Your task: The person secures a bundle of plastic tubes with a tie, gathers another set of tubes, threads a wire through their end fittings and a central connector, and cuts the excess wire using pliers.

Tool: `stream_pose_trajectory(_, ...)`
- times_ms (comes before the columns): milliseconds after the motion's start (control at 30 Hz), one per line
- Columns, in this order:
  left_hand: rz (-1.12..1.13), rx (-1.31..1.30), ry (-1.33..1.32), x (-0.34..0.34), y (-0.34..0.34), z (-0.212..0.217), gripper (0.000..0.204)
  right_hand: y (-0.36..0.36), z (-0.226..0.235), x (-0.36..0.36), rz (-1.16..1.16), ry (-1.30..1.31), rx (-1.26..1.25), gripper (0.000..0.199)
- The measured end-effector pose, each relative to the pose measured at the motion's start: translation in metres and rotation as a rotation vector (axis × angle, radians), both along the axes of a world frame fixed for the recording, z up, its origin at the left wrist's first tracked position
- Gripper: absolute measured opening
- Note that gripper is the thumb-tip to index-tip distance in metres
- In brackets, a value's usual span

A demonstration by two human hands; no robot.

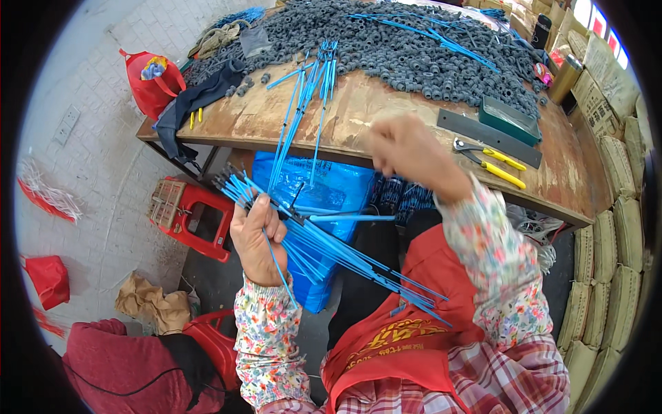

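Blue rods (331, 245), thin and stiff, sit bundled in the left hand (256, 238), fingers wrapped tight around them over the lap. Right hand (407, 152) is raised at the bench (386, 117) edge; blurred, cannot tell its grip. More blue rods (303, 110) hang off the worn wooden bench below a heap of small grey rings (414, 48). Yellow-handled pliers (493, 162) lie right. Red stool (189, 214) stands left; another person's red sleeve (117, 369) is cut off.

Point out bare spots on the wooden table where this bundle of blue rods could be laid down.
Bare wood shows on the table between the loose blue rods and the dark flat bar, and left of the rods near the dark cloth. The far half is crowded with grey rings; yellow-handled pliers take the right edge.
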State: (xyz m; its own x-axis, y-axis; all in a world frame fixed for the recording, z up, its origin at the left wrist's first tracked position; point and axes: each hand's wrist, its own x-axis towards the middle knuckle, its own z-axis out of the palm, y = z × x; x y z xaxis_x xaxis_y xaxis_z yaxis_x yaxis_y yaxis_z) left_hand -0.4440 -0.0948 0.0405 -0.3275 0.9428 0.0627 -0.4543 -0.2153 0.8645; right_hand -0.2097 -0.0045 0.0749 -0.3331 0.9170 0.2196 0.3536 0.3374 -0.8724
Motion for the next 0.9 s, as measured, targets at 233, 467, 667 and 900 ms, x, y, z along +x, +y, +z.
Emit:
stream_pose_trajectory(233, 0.089, 0.074, -0.065, -0.004, -0.01, -0.002, 0.006, 0.14, -0.06, -0.066, -0.364, -0.49, 0.254, 0.035)
stream_pose_trajectory(467, -0.146, 0.064, -0.313, -0.037, -0.022, -0.009, 0.019, 0.162, -0.055, -0.086, -0.481, -0.556, 0.052, 0.03)
stream_pose_trajectory(667, -0.165, 0.071, -0.301, -0.047, -0.018, -0.012, 0.016, 0.185, -0.042, -0.02, -0.604, -0.451, 0.05, 0.024)
stream_pose_trajectory(900, -0.236, 0.063, -0.394, -0.04, -0.004, -0.014, 0.022, 0.155, -0.031, 0.026, -0.703, -0.567, 0.465, 0.016)
